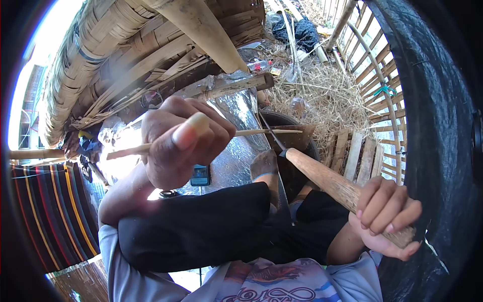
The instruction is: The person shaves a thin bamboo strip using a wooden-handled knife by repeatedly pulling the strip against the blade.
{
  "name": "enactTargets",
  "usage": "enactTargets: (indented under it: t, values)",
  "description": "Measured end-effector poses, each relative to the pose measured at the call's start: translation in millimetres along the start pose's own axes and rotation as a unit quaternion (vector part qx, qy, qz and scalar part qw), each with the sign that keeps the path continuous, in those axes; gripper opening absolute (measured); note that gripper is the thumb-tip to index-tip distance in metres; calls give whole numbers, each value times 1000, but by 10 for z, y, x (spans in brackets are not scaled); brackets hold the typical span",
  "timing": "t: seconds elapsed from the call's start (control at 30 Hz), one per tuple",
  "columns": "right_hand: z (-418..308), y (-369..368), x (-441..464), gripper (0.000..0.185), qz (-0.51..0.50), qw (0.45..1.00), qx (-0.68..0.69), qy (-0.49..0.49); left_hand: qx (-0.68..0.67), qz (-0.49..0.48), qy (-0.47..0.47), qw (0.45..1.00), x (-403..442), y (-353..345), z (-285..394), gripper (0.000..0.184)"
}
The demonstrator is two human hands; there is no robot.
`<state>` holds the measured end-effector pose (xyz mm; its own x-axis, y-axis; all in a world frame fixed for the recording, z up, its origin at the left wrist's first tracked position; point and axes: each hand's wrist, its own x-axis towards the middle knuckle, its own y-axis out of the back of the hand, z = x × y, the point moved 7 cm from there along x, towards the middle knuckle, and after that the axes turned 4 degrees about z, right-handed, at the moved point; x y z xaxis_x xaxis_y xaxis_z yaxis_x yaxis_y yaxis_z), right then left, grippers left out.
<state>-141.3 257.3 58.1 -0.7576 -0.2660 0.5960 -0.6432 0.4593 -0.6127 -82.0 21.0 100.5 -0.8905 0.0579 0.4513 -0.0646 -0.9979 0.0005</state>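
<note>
My left hand [186, 138] is closed in a fist round a thin bamboo stick [128, 151], the thumb lying on top. One end sticks out to the left, and the thinner pale part runs right, across the knife's blade. My right hand [386, 212] is wrapped round the end of the long wooden handle of a knife [322, 176]. Its narrow dark blade points up and left and meets the stick; whether it cuts into it I cannot tell. A long metal blade [283, 191] stands between my legs, its far end hidden.
Below the stick lie a dark round basin [307, 146] and my foot [264, 166]. A phone-like device [199, 175] rests on shiny plastic sheeting [234, 161]. Woven bamboo [126, 45] and a thick pole [201, 30] rise at upper left. Straw [322, 100] covers the ground beyond.
</note>
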Motion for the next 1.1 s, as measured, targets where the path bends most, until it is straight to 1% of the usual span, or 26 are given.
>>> enactTargets:
  t: [0.07, 0.13, 0.17, 0.23, 0.33, 0.4, 0.43, 0.67, 0.97, 1.03, 1.1]
  values:
    - [53, 13, -32, 50, -3, 1000, 20, 5, -7, 10, -11, 1000, -12, 27, -1, 52]
    - [292, 34, -67, 50, -8, 998, -52, -30, -18, 6, 23, 1000, -27, 60, -25, 52]
    - [347, 8, -72, 47, 4, 997, -76, -33, -14, 6, 21, 1000, -12, 55, -19, 52]
    - [311, 7, -75, 47, 1, 998, -62, -30, -22, 0, 3, 1000, -13, 16, -4, 52]
    - [190, 55, -67, 49, 12, 999, -27, -22, -17, 18, -2, 1000, -36, 60, -11, 52]
    - [199, 136, -50, 47, 55, 997, -27, -36, -9, 20, 10, 1000, -51, 86, -12, 52]
    - [217, 158, -41, 47, 61, 997, -25, -42, -1, 24, 15, 1000, -52, 98, -14, 52]
    - [297, 113, -25, 46, 24, 998, -24, -48, 10, 40, 28, 999, -99, 145, -25, 50]
    - [231, 233, -76, 46, 55, 997, -34, -33, 4, 33, 34, 999, -47, 71, -47, 52]
    - [254, 141, -82, 46, 7, 999, -29, -32, 6, 19, 29, 999, -28, 60, -50, 52]
    - [321, 115, -102, 46, 1, 999, -36, -28, 9, 6, 23, 1000, -19, 39, -38, 52]
